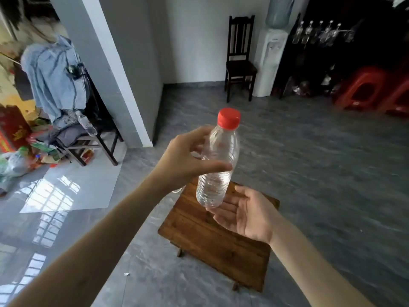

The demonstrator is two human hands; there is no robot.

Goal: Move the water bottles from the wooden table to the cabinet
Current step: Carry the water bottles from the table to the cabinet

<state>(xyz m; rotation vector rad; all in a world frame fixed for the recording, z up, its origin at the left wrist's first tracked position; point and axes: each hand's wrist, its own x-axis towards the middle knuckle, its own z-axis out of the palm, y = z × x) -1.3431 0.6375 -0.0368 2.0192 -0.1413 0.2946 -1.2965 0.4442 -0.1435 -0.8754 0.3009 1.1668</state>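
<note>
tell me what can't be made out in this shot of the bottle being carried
- Left hand fingers: seen only dimly through the bottle they grip, head view.
- Bottle base: whether it touches the open right hand cannot be told.
- Wooden table: partly covered by both hands and the bottle.
- Cabinet: dark and blurred; the bottles on it are too small to count surely.
</note>
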